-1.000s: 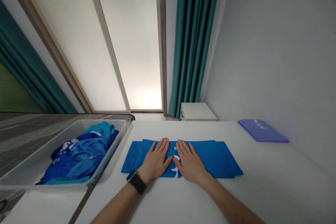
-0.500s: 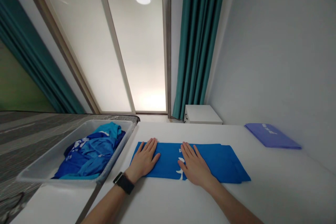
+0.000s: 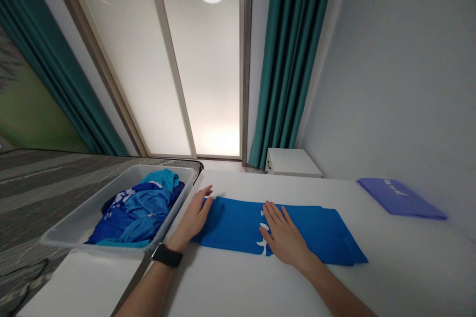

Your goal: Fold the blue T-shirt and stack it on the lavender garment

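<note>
Left of the folded blue shirt [image 3: 238, 225] on the table [image 3: 230, 287] sits a clear bin [image 3: 80, 208] with a heap of blue clothes [image 3: 139, 205] inside. Their white print is too crumpled to read. My left hand [image 3: 195, 218] lies at the shirt's left end, grip spread flat. My right hand [image 3: 284, 237] rests on the shirt's middle, grip spread, beside white print I cannot read. Well right of the shirt lies a purple cloth [image 3: 401, 198].

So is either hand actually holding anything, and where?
Nothing is gripped. The right hand lies flat on the middle of the blue cloth; the left hand rests open at its left end.
</note>
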`<state>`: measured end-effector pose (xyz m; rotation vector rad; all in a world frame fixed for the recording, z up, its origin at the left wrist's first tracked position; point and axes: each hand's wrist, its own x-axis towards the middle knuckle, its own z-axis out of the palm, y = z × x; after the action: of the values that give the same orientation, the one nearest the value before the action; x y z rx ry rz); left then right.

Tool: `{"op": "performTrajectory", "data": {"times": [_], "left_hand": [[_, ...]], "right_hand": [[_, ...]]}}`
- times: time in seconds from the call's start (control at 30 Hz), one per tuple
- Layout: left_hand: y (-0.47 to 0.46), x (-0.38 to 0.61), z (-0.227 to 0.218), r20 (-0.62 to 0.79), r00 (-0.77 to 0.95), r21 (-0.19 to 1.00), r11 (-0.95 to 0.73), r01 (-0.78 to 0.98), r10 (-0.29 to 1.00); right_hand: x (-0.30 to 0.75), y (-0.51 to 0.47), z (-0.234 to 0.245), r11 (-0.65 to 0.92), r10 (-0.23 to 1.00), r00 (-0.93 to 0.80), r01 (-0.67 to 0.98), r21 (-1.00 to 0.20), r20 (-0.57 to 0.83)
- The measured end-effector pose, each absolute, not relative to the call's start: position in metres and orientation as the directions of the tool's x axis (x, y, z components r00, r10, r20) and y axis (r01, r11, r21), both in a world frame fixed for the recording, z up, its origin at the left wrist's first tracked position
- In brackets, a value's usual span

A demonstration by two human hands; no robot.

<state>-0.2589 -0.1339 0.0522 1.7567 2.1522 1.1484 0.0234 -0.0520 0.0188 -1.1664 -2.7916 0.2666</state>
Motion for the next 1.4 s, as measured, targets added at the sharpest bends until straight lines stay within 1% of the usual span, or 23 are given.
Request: {"op": "performTrajectory", "data": {"times": [0.03, 0.1, 0.17, 0.23, 0.3, 0.43, 0.53, 0.63, 0.7, 0.77, 0.93, 1.0, 1.13, 1.4], "left_hand": [[-0.135, -0.26, 0.056, 0.352, -0.342, 0.636, 0.045, 0.77, 0.871], [-0.137, -0.26, 0.062, 0.304, -0.363, 0.643, 0.091, 0.76, 0.881], [-0.139, -0.26, 0.064, 0.223, -0.339, 0.632, 0.129, 0.764, 0.914], [-0.14, -0.26, 0.065, 0.172, -0.306, 0.599, 0.147, 0.787, 0.936], [-0.141, -0.259, 0.065, 0.162, -0.284, 0.542, 0.155, 0.826, 0.945], [-0.141, -0.254, 0.066, 0.154, -0.262, 0.378, 0.188, 0.906, 0.953], [-0.14, -0.249, 0.066, 0.1, -0.264, 0.283, 0.227, 0.932, 0.959], [-0.14, -0.246, 0.063, 0.074, -0.266, 0.248, 0.241, 0.938, 0.961], [-0.139, -0.246, 0.06, 0.078, -0.264, 0.241, 0.239, 0.941, 0.961], [-0.138, -0.247, 0.057, 0.09, -0.266, 0.255, 0.236, 0.938, 0.96], [-0.136, -0.251, 0.054, 0.126, -0.29, 0.388, 0.222, 0.895, 0.949], [-0.135, -0.253, 0.054, 0.127, -0.299, 0.417, 0.222, 0.881, 0.946], [-0.135, -0.252, 0.055, 0.113, -0.299, 0.409, 0.23, 0.883, 0.948], [-0.135, -0.252, 0.055, 0.09, -0.276, 0.368, 0.225, 0.902, 0.957]], "right_hand": [[0.024, -0.052, 0.018, 0.691, 0.712, -0.701, 0.694, -0.203, 0.03], [0.024, -0.051, 0.016, 0.692, 0.712, -0.701, 0.69, -0.21, 0.043], [0.025, -0.05, 0.014, 0.694, 0.712, -0.699, 0.686, -0.219, 0.068], [0.025, -0.049, 0.014, 0.701, 0.707, -0.7, 0.677, -0.223, 0.099], [0.024, -0.049, 0.015, 0.715, 0.696, -0.707, 0.663, -0.221, 0.131], [0.018, -0.055, 0.023, 0.745, 0.665, -0.73, 0.631, -0.218, 0.158], [0.014, -0.062, 0.027, 0.764, 0.638, -0.76, 0.603, -0.229, 0.127], [0.011, -0.066, 0.029, 0.77, 0.618, -0.784, 0.592, -0.236, 0.051], [0.011, -0.067, 0.028, 0.771, 0.613, -0.79, 0.592, -0.236, 0.019], [0.011, -0.067, 0.027, 0.773, 0.612, -0.791, 0.59, -0.233, 0.024], [0.011, -0.067, 0.026, 0.79, 0.594, -0.803, 0.57, -0.227, 0.053], [0.011, -0.067, 0.027, 0.81, 0.566, -0.821, 0.539, -0.228, 0.069], [0.011, -0.068, 0.03, 0.842, 0.515, -0.853, 0.486, -0.234, 0.081], [0.01, -0.07, 0.032, 0.828, 0.53, -0.847, 0.505, -0.244, 0.044]]}}
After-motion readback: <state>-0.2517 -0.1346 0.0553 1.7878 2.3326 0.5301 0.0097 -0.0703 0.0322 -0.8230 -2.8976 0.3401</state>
